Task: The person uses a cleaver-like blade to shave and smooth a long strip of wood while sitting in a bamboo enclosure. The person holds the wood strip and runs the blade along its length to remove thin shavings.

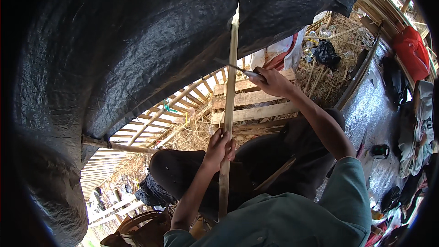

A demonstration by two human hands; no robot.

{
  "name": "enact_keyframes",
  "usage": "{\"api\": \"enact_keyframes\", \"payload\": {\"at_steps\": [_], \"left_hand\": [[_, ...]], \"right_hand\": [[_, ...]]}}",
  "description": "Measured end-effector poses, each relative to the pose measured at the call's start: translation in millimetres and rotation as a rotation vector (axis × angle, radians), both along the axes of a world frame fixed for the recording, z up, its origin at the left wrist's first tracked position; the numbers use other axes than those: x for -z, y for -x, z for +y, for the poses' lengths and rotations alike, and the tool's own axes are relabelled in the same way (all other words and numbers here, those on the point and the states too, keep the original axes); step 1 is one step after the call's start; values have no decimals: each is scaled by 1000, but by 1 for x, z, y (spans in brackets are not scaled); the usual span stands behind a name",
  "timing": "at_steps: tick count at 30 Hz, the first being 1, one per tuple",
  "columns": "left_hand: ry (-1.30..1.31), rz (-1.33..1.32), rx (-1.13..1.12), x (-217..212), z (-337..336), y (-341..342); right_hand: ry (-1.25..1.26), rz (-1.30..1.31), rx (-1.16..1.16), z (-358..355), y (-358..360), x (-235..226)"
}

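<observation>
A long, pale strip of bamboo (pixel 230 96) runs upright through the middle, from against my body to the black sheeting at the top. My left hand (pixel 220 150) is wrapped round its lower part, just above my lap. Higher up and to the right, my right hand (pixel 273 82) grips the handle of a knife (pixel 250 73). The thin blade crosses the strip, its tip showing past the left edge. Whether it bites into the bamboo I cannot tell. Another thin strip (pixel 275 174) lies slanted across my dark trousers (pixel 302 148).
Black plastic sheeting (pixel 151 41) hangs low at upper left. Beyond my knees are wooden pallet boards (pixel 256 97) and a slatted bamboo fence (pixel 183 102). At right, a silvery mat (pixel 366 110) carries a small black device (pixel 380 151); a red bag (pixel 410 54) sits farther back.
</observation>
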State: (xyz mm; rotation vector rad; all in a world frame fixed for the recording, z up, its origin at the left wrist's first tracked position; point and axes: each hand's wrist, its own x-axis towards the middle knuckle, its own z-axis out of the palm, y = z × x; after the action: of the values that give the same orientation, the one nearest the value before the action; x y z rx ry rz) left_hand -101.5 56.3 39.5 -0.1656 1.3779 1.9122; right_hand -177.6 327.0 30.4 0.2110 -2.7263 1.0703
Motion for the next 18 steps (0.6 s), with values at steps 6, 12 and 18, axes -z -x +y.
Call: {"api": "enact_keyframes", "payload": {"at_steps": [6, 12, 18], "left_hand": [[34, 37, 58, -7, 1, -12], [68, 62, 77, -14, 2, -25], [45, 47, 39, -11, -12, -23]], "right_hand": [[-463, 373, -358, -24, -39, 11], [-118, -55, 227, 21, 9, 32], [-159, 135, -202, -36, -27, 13]]}}
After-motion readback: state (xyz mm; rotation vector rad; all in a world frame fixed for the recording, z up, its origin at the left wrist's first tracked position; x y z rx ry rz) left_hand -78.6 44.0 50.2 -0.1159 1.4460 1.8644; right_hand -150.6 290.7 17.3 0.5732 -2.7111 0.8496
